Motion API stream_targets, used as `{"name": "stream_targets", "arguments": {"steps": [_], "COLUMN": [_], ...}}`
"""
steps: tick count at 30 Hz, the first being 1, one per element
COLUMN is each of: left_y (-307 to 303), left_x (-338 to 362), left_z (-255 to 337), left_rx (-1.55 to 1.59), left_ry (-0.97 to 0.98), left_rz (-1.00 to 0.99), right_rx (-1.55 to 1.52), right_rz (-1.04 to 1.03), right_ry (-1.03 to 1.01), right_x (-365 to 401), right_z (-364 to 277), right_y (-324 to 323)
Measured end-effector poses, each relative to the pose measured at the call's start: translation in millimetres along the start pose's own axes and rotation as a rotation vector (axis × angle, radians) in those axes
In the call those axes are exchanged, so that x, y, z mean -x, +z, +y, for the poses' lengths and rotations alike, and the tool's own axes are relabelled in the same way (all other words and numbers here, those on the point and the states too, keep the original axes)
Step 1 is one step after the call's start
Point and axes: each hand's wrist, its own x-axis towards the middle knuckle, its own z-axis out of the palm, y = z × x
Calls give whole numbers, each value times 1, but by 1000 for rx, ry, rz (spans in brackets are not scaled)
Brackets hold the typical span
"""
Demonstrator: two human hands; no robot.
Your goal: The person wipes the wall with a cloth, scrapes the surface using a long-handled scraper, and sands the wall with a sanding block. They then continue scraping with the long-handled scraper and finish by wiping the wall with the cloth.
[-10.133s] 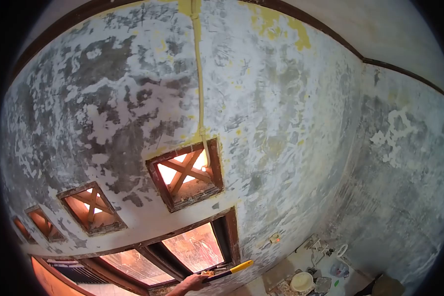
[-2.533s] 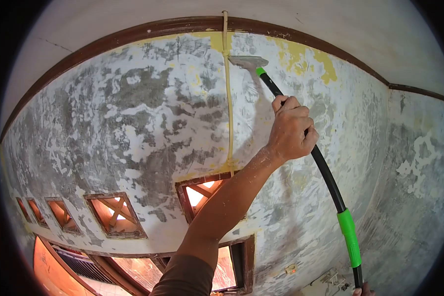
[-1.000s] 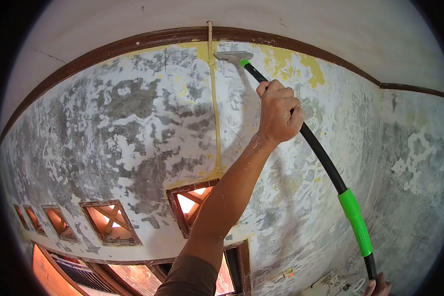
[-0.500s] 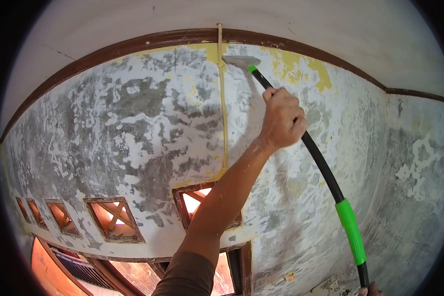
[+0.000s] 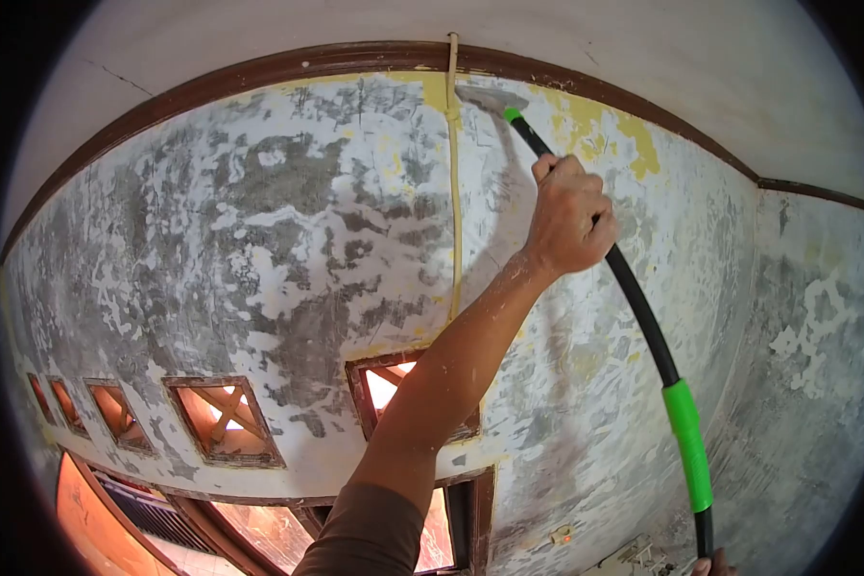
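Observation:
My left hand, arm raised, is wrapped round the upper part of a long-handled scraper's black pole. The wide grey scraper blade lies against the wall just under the brown ceiling trim, right beside a vertical cream pipe. A green collar joins blade and pole. Lower down, the pole carries a green sleeve. At the bottom edge, my right hand is closed on the pole's lower end, mostly cut off by the frame. Yellow paint patches remain on the wall near the blade.
The wall is mottled grey and white. Brown trim runs below the ceiling. Small framed vents line the wall's lower part, above a wooden-framed window. A wall fitting with a small orange light sits low down.
The scraper blade has shifted slightly up relative to the wall, closer to the trim, with my left hand following. The whole view has also moved a little.

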Motion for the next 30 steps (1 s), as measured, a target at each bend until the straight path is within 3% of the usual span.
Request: {"name": "stream_targets", "arguments": {"steps": [1,2,6,9,10,13,15,19,23,24,27,30], "left_y": [-2,-4,0,-6,-7,-3,-7,-13,-9,-14,-12,-6], "left_x": [-3,-5,-1,-3,-5,-5,0,1,-8,-2,-2,-6], "left_z": [-4,-9,-5,-4,-9,-14,-11,-11,-7,-2,-7,-8], "left_rx": [-1,12,-7,27,22,17,6,66,25,-2,17,24], "left_ry": [5,5,0,23,28,16,10,-6,-3,-2,28,-5], "left_rz": [6,-16,-7,-24,-35,-41,-60,-64,-1,-68,-28,-3], "right_rx": [38,-132,-7,-106,-54,-88,-98,-33,-74,-35,79,-117], "right_rz": [-9,-8,-119,-114,7,-101,15,-136,-51,-43,-29,-82], "right_ry": [-13,69,166,116,92,117,6,130,76,79,109,166], "right_x": [3,-1,-2,6,9,7,12,15,8,12,14,4], "right_z": [3,-26,-33,-31,-36,-33,-42,-46,-37,-33,-30,-32], "right_y": [4,2,-8,-9,-1,13,13,7,-2,-7,-3,0]}}
